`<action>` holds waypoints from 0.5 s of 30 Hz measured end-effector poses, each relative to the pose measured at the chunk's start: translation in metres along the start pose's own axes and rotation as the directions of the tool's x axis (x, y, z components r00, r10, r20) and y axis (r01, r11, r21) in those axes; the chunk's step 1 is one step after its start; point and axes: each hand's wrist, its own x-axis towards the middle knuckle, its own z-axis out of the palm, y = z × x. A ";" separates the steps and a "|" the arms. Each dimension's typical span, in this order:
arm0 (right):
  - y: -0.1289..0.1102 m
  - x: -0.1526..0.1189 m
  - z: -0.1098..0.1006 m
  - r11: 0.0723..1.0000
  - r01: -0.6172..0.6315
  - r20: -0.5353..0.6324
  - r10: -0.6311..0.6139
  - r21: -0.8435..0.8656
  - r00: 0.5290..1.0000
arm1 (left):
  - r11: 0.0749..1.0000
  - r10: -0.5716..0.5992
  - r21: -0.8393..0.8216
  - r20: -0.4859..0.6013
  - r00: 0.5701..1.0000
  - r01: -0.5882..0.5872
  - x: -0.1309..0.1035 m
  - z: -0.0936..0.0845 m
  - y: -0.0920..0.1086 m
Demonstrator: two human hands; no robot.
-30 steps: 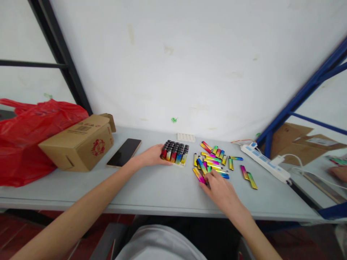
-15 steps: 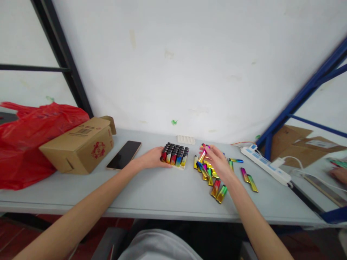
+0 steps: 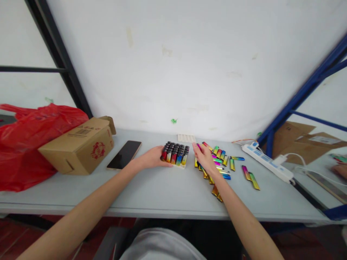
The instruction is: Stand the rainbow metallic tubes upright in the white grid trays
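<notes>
Upright lighters (image 3: 175,153) with dark tops and shiny coloured bodies stand packed in rows in a white tray (image 3: 182,166). My left hand (image 3: 155,157) is closed around the left side of this block, thumb at the front. To the right, my right hand (image 3: 203,156) pinches a lighter (image 3: 199,146), its purple part showing past the fingers and the rest hidden. Beneath and beside that hand lies a loose pile of metallic lighters (image 3: 222,155) in gold, green, pink and blue. Two more lighters (image 3: 246,173) lie apart, farther right.
A second white tray (image 3: 186,138) lies by the wall. To the left are a black phone (image 3: 124,154), a cardboard box (image 3: 78,146) and a red plastic bag (image 3: 32,141). A power strip (image 3: 267,162) lies right, near a blue frame (image 3: 306,97).
My right hand has moved left from over the pile toward the packed tray, carrying a lighter. My left hand stays on the block of lighters.
</notes>
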 end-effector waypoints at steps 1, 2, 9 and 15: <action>0.000 -0.002 0.000 0.996 0.030 -0.030 -0.033 -0.079 0.999 | 1.000 -0.002 0.002 0.001 1.000 0.002 0.000 0.000 0.000; -0.001 -0.003 0.000 0.987 0.056 -0.055 -0.065 -0.149 0.996 | 1.000 -0.001 0.000 0.002 1.000 0.001 0.000 0.000 -0.001; -0.004 -0.008 -0.002 0.932 0.135 -0.084 -0.172 -0.336 0.981 | 1.000 -0.024 0.005 -0.006 1.000 0.024 -0.001 0.000 -0.001; -0.008 -0.011 -0.004 0.930 0.156 -0.069 -0.190 -0.333 0.979 | 0.999 -0.033 -0.005 0.003 0.999 0.033 0.000 0.000 0.000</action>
